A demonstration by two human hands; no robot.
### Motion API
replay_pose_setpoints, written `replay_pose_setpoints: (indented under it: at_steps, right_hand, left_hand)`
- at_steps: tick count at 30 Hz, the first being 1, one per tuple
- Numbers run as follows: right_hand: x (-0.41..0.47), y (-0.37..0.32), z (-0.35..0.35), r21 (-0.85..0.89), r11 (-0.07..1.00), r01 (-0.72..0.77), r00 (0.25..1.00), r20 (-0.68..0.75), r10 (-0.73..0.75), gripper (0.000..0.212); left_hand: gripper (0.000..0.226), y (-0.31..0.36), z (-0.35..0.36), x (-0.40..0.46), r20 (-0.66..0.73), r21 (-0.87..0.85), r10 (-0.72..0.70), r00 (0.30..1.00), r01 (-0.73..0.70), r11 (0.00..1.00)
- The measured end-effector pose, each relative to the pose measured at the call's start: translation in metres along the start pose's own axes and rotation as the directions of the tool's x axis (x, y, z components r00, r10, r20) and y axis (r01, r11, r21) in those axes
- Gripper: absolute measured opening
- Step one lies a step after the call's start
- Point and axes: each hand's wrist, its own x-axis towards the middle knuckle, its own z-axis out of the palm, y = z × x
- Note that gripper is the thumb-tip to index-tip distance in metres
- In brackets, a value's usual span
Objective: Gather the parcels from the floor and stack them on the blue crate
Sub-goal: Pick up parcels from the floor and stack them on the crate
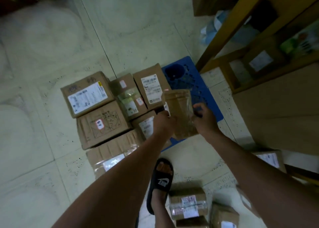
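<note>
Brown parcel upright above blue crate; cardboard parcels stacked left.

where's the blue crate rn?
Head view, right of centre: the blue crate lies flat on the floor beside the wooden shelf, boxes covering its left part.

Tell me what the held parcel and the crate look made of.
Parcel: plain brown cardboard, matte, going by its flat faces and square edges; glossy tape seems to run along it. Crate: blue moulded plastic, likely rigid, with a smooth surface and holes through its top.
</note>
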Motion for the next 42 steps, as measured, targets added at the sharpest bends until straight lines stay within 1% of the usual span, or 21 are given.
replay_pose_setpoints:
  at_steps: [2,4,7,10,13,15,19,22,25,28,30,32,35,37,39,41,42]
  right_hand:
    - [0.013,0.019,-0.003,-0.040,0.999,-0.015,1.000,-0.009,0.014,0.021]
    - [0.023,0.034,-0.002,-0.055,0.998,-0.015,1.000,-0.020,0.014,0.020]
    - [0.036,0.053,0.011,-0.075,0.997,-0.015,1.000,0.021,0.017,0.020]
    - [0.049,0.068,0.032,-0.044,0.998,-0.038,0.997,0.066,0.040,0.019]
    - [0.063,0.081,0.051,-0.044,0.998,-0.049,0.996,0.079,0.052,0.020]
    - [0.069,0.086,0.061,-0.042,0.998,-0.051,0.995,0.081,0.054,0.019]
    - [0.076,0.093,0.077,-0.034,0.999,-0.032,0.995,0.094,0.035,0.016]
    - [0.080,0.095,0.087,-0.035,0.999,-0.015,0.993,0.116,0.019,0.013]
    - [0.082,0.095,0.092,-0.009,0.999,-0.040,0.991,0.130,0.041,0.018]
    - [0.077,0.097,0.091,0.000,0.998,-0.071,0.988,0.137,0.070,0.031]
    - [0.070,0.097,0.088,0.001,0.995,-0.105,0.991,0.083,0.104,0.039]
    - [0.055,0.097,0.082,0.015,0.991,-0.132,0.991,-0.008,0.132,0.044]
    - [0.023,0.101,0.064,0.011,0.989,-0.149,0.985,-0.081,0.150,0.041]
    - [-0.003,0.108,0.049,0.079,0.973,-0.216,0.966,-0.130,0.225,0.039]
    - [-0.030,0.112,0.034,0.181,0.941,-0.286,0.936,-0.158,0.315,0.037]
    - [-0.060,0.115,0.019,0.280,0.903,-0.327,0.902,-0.193,0.387,0.033]
    - [-0.076,0.118,0.012,0.328,0.883,-0.335,0.886,-0.208,0.414,0.032]
  left_hand:
    - [0.014,-0.009,0.024,0.011,0.027,0.008,-0.030,0.999,0.029,1.000]
    - [0.012,-0.021,0.040,0.021,0.055,0.017,-0.046,0.997,0.045,0.999]
    - [0.019,-0.036,0.049,0.036,0.039,0.045,-0.058,0.998,0.056,0.997]
    - [0.020,-0.052,0.047,0.053,-0.019,0.171,-0.061,0.998,0.063,0.983]
    - [0.016,-0.062,0.045,0.063,-0.086,0.358,-0.068,0.994,0.095,0.929]
    - [0.015,-0.068,0.045,0.068,-0.123,0.445,-0.051,0.991,0.101,0.890]
    - [0.022,-0.074,0.040,0.074,-0.166,0.493,-0.053,0.985,0.130,0.860]
    - [0.022,-0.079,0.035,0.078,-0.169,0.559,-0.017,0.985,0.110,0.822]
    - [0.015,-0.081,0.032,0.082,-0.148,0.534,-0.024,0.989,0.100,0.840]
    - [0.018,-0.077,0.028,0.077,-0.120,0.510,-0.009,0.993,0.069,0.857]
    - [0.025,-0.071,0.026,0.073,-0.100,0.504,0.000,0.995,0.050,0.862]
    - [0.029,-0.066,0.023,0.067,-0.055,0.504,0.011,0.998,0.018,0.863]
    - [0.029,-0.056,0.021,0.048,0.040,0.479,0.024,0.999,-0.040,0.877]
    - [0.024,-0.049,0.024,0.027,0.128,0.514,0.033,0.991,-0.095,0.853]
    - [0.019,-0.042,0.023,0.005,0.176,0.543,0.066,0.982,-0.153,0.826]
    - [0.025,-0.037,0.027,-0.016,0.256,0.558,0.102,0.961,-0.233,0.796]
    - [0.027,-0.036,0.032,-0.026,0.279,0.544,0.115,0.953,-0.256,0.800]
